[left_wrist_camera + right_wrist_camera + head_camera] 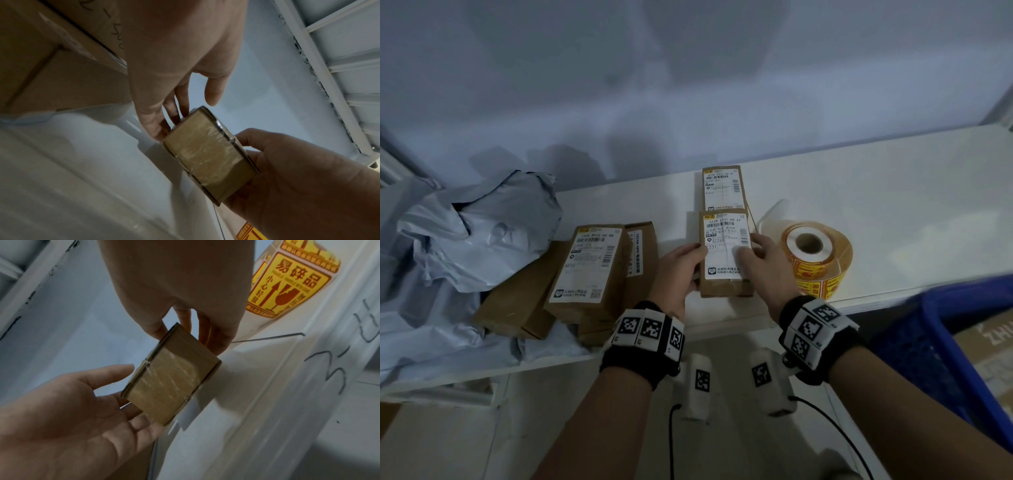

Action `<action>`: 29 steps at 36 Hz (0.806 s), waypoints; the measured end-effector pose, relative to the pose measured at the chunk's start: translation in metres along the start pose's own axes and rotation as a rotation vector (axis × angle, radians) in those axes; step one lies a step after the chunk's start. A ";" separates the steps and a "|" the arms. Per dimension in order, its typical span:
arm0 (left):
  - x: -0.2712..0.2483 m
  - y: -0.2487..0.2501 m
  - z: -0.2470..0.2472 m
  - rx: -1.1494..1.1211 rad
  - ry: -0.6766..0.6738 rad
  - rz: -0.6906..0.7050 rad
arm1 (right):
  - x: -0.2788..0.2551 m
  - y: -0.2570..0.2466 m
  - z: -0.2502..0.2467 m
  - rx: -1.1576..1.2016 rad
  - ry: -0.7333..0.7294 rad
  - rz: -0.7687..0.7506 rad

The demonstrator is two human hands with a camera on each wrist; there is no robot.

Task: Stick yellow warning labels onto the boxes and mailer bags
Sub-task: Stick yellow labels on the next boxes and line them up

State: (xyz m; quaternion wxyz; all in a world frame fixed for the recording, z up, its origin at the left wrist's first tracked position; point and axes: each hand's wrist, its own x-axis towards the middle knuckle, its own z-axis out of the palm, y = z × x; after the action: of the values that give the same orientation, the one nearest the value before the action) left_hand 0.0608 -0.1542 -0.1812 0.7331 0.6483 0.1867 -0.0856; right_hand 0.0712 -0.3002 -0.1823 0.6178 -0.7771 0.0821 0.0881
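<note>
Box (726, 253) in both your hands, just above the white worktop (893, 205), shipping label facing up at you. Your left hand (681, 270) takes the box's left edge, thumb up on the label side and fingers (131, 410) spread underneath, loosely curved around it. Your right hand (767, 263) comes in from the other side, fingers (176, 100) laid on the label and the right edge, thumb out of clear sight. From the wrist views you can see the box's taped end (207, 155) pointing back toward you, lifted off the worktop and tilted.

Just to the right of your right hand sits the label roll (815, 253), standing on its flat side, yellow warning labels with red print wrapped round it; in the right wrist view a label (287, 283) shows a broken-glass symbol and an arrow. No yellow label shows on the face of the box you hold.

Beyond the held box, a second box (722, 186) lies flat on the worktop, label up. To your left, a heap of boxes (592, 270) leans together, and further left grey mailer bags (482, 233) are piled and crumpled. At the far right, a blue crate (941, 342) sits below the worktop edge.
</note>
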 end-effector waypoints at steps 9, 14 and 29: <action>-0.001 -0.007 0.003 -0.026 -0.022 -0.033 | -0.003 0.006 -0.002 -0.078 -0.059 -0.007; 0.000 -0.008 0.005 0.009 -0.011 -0.025 | -0.003 0.007 -0.001 -0.108 -0.096 -0.007; 0.002 -0.003 -0.007 0.136 0.024 -0.017 | 0.003 0.006 0.016 -0.166 -0.155 -0.021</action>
State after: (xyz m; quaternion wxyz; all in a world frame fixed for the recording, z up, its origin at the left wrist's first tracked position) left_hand 0.0605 -0.1471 -0.1854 0.6844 0.6959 0.1947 -0.0965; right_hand 0.0717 -0.2864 -0.1921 0.5566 -0.8173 0.0184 0.1479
